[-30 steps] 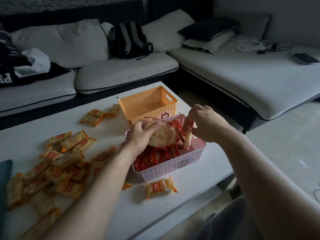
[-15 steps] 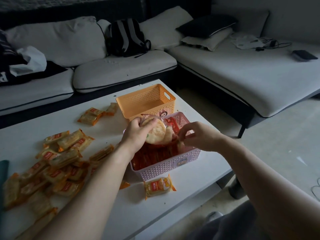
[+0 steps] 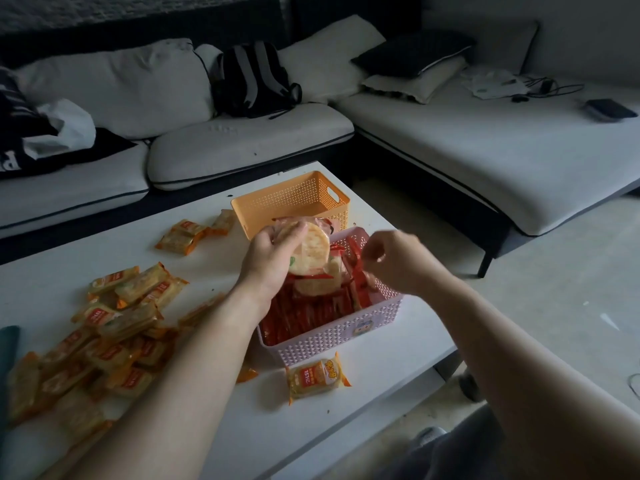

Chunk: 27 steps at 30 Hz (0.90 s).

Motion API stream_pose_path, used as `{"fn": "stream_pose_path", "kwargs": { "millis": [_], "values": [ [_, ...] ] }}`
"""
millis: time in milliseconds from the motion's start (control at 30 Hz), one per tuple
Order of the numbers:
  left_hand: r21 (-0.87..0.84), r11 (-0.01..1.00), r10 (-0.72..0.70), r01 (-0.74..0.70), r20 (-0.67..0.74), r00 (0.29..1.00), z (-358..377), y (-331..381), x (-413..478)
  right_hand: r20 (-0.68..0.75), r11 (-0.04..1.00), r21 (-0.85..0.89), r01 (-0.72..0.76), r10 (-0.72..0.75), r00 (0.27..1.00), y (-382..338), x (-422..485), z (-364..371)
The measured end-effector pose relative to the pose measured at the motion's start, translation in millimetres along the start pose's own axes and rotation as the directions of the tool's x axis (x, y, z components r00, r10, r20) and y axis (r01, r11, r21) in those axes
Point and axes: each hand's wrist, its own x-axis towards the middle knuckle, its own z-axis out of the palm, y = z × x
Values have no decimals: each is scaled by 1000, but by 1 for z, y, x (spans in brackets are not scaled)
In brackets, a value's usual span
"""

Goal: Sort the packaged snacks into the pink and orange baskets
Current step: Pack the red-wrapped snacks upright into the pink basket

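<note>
Here, the left hand (image 3: 273,265) was curled around a stack of round crackers in clear wrap (image 3: 308,252), held above the far end of the pink basket (image 3: 332,337). The right hand (image 3: 391,261) was raised over the same basket with its fingers bent inward; because of blur, it could not be judged whether anything was pinched. The pink basket was packed with red-wrapped snacks (image 3: 311,315), and the orange basket (image 3: 294,199) was set just behind it. Both were carried on a white low table (image 3: 69,244). Orange-wrapped snacks (image 3: 114,327) were heaped on the table's left part, partly hidden by the left forearm; a few more (image 3: 180,235) were laid beside the orange basket, and a single pack (image 3: 317,377) in front of the pink one. Beyond the table a grey corner sofa (image 3: 242,143) was seen, with a dark backpack (image 3: 252,81) propped against its cushions and a dark flat object (image 3: 611,108) on its right section. A pale floor (image 3: 571,271) lay to the right.
</note>
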Motion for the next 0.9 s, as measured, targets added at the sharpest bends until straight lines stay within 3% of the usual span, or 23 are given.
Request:
{"fn": "stream_pose_path", "kwargs": {
  "millis": [67, 100, 133, 233, 333, 467, 567, 733, 800, 900],
  "values": [
    [-22, 1000, -3, 4, 72, 997, 14, 5, -7, -104, 924, 382, -31, 77, 992, -7, 0, -17],
    [-24, 1000, -2, 5, 100, 995, 21, 9, -11, -56, 821, 567, -59, 110, 992, -13, -1, -22],
    [-4, 1000, -5, 6, 110, 994, 29, 12, -15, -7, 761, 643, -89, 122, 993, -18, -3, -24],
    [109, 993, 31, -41, 87, 996, 48, 15, -18, 53, 855, 506, -117, 104, 993, -19, -5, -24],
    [142, 987, 55, -69, 97, 994, 55, 18, -18, 165, 835, 536, -120, 36, 986, -8, -5, -35],
    [234, 955, 158, -182, 120, 980, 51, 16, -15, 39, 921, 390, -4, -13, 999, 16, -6, -54],
    [485, 815, 274, -318, 162, 948, 33, 3, -6, -70, 976, 201, -86, 102, 992, 24, -7, -53],
    [734, 631, -76, -252, 381, 921, 14, -11, -9, -97, 988, 56, -145, 150, 984, 1, -7, -35],
    [757, 584, -47, -294, 393, 918, 13, -17, -9, -125, 990, 14, -138, 138, 982, -8, -7, -34],
    [704, 656, 49, -272, 321, 946, 8, -17, -5, -115, 987, -67, -146, 138, 984, -16, -9, -28]
  ]
}}
